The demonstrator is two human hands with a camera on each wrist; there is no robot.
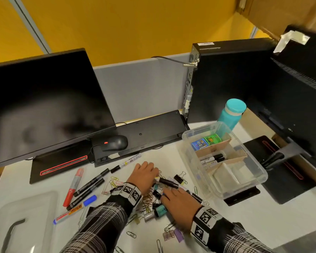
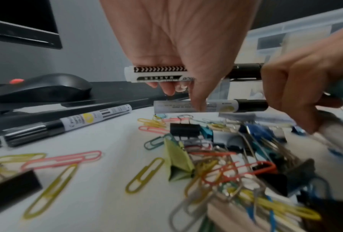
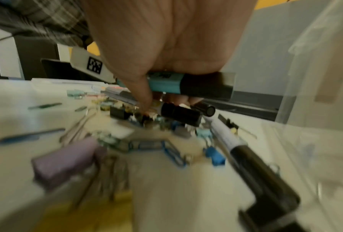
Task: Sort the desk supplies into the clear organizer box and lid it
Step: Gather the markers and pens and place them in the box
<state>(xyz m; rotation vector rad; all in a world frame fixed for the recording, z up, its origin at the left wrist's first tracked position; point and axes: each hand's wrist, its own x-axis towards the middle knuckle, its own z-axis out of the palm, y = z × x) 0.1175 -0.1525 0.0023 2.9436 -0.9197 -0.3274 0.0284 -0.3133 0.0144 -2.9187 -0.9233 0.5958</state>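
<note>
My left hand (image 1: pixel 144 173) grips a white-barrelled marker with a black cap (image 2: pixel 158 73) over a pile of paper clips and binder clips (image 1: pixel 150 199). Its fingertips reach down to another capped marker (image 2: pixel 206 106) lying on the desk. Just to the right, my right hand (image 1: pixel 179 199) holds a teal-and-black marker (image 3: pixel 186 85) low over the same pile. The clear organizer box (image 1: pixel 226 190) stands to the right, split by cardboard dividers, with markers and two small coloured boxes inside. Its clear lid (image 1: pixel 35 207) lies at the front left.
Red, black and blue markers (image 1: pixel 80 187) lie left of the pile, and a pen (image 1: pixel 128 162) lies behind it. A mouse (image 1: pixel 115 142) and an upturned keyboard (image 1: pixel 150 132) sit behind. A teal bottle (image 1: pixel 232 114) stands behind the box. Monitors and a tower flank the desk.
</note>
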